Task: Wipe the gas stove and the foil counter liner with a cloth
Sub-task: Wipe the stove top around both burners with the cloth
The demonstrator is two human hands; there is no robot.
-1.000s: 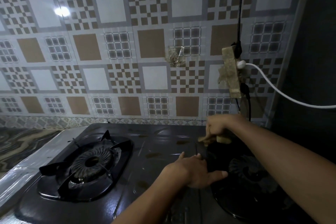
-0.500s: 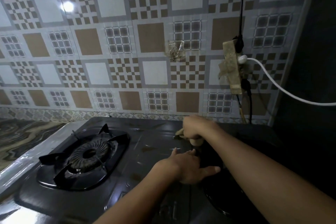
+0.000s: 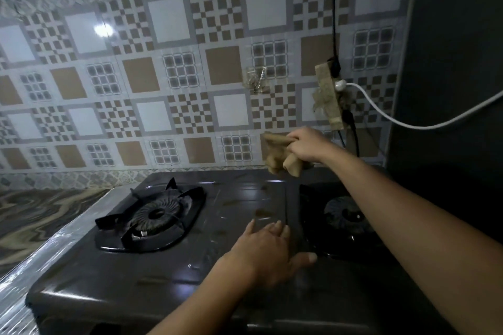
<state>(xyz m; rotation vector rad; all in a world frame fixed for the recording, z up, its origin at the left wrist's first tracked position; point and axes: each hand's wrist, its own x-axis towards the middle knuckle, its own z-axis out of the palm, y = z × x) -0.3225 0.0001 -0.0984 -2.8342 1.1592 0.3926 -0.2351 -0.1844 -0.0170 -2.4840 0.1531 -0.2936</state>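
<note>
A dark two-burner gas stove (image 3: pixel 152 283) fills the lower half of the head view, its top streaked with brown stains between the burners. My right hand (image 3: pixel 306 145) grips a bunched tan cloth (image 3: pixel 280 159), held in the air above the stove's back edge near the tiled wall. My left hand (image 3: pixel 268 249) lies flat, palm down, fingers spread, on the stove top between the two burners. The shiny foil counter liner (image 3: pixel 32 261) runs along the stove's left side.
The left burner (image 3: pixel 155 215) has a black pan support; the right burner (image 3: pixel 345 216) is partly hidden by my right arm. A taped power strip (image 3: pixel 328 95) with black and white cords hangs on the wall. A dark wall stands at the right.
My right hand has lifted the cloth off the stove top, up and back toward the wall. The left hand has stayed pressed on the stove.
</note>
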